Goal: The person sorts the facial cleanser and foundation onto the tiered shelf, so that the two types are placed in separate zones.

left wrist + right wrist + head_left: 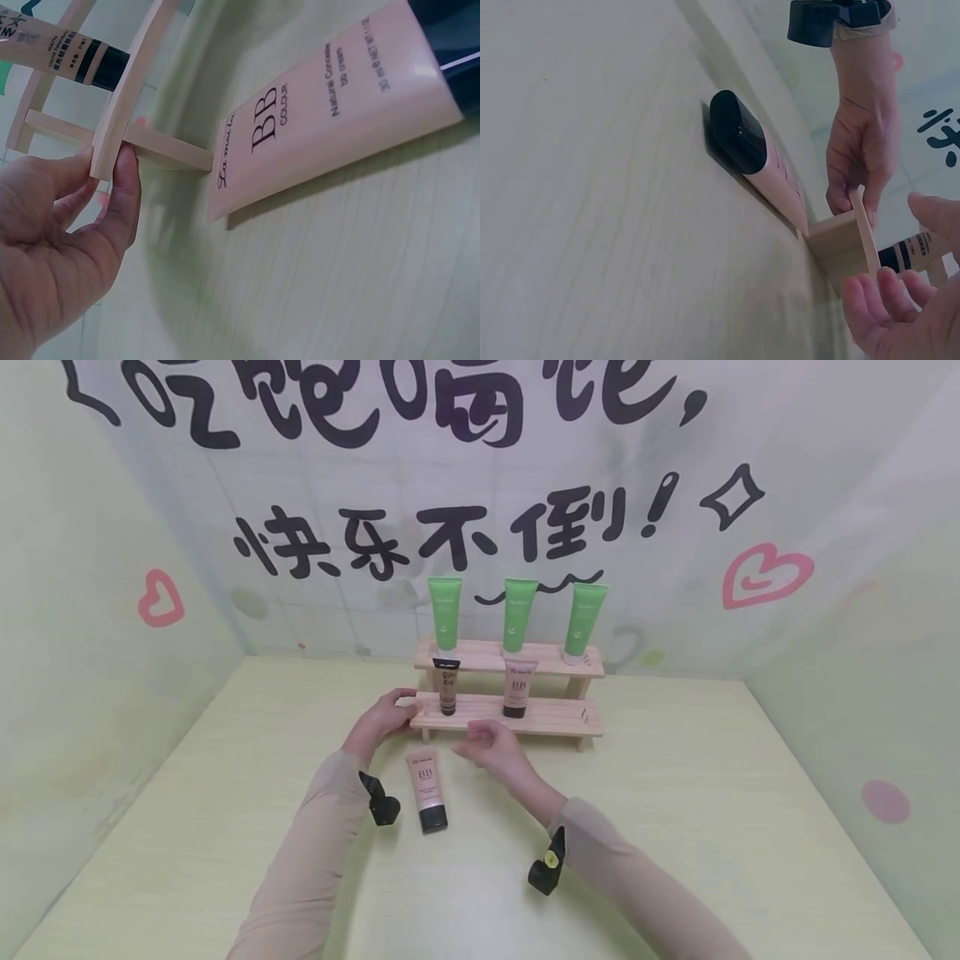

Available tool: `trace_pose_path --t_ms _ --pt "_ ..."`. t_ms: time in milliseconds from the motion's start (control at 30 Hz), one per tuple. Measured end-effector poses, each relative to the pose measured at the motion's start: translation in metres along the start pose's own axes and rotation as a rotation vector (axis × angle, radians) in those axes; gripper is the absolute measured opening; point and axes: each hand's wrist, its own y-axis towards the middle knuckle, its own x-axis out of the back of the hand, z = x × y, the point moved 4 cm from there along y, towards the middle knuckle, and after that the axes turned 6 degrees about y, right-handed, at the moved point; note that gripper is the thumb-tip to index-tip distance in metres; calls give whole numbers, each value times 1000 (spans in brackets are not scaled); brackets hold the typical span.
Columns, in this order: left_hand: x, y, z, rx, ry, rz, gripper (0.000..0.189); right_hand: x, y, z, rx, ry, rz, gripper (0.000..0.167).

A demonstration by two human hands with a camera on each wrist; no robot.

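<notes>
My left hand pinches the left end of the lower shelf of a two-step wooden rack, thumb on one face and fingers on the other in the left wrist view. Near the shelf's front edge is my right hand, fingers loosely bent and thumb apart, with nothing between them; whether its fingertips touch the wood I cannot tell. On the lower shelf stand a small brown tube and a pink BB cream tube, black caps down. Another pink BB cream tube lies on the table between my forearms.
Three green tubes stand cap down along the rack's upper shelf. Behind the rack is a white wall with black lettering, and patterned side walls border the pale table. A black wrist camera hangs by the left cuff.
</notes>
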Motion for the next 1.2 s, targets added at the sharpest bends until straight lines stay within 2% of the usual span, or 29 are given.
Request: trace_pose_path --t_ms 133,233,367,500,600,733,800,1000,1200 --pt "-1 -2 0 -2 -5 0 49 -15 1 -7 -88 -68 63 62" --pt "-1 -3 -1 -10 -16 5 49 -23 2 -11 -108 -110 83 65" --pt "-1 -4 -3 -7 -11 6 48 -35 1 -16 -86 -171 104 65" --pt "-1 -3 -3 11 0 2 48 -49 -3 -18 -21 -295 141 69" --pt "-1 -3 -3 8 2 3 48 -58 -6 -17 2 -352 173 63" --pt "-1 -2 -2 2 -10 6 49 -65 -7 -17 -28 -326 206 41" --pt "-1 -2 -1 3 -16 7 48 -65 -6 -17 -50 -308 214 36" --pt "-1 -2 1 2 -15 1 48 -58 -3 -20 -109 -275 243 38" --pt "0 1 1 -6 -2 -5 48 -42 -3 -21 -121 -225 268 46"
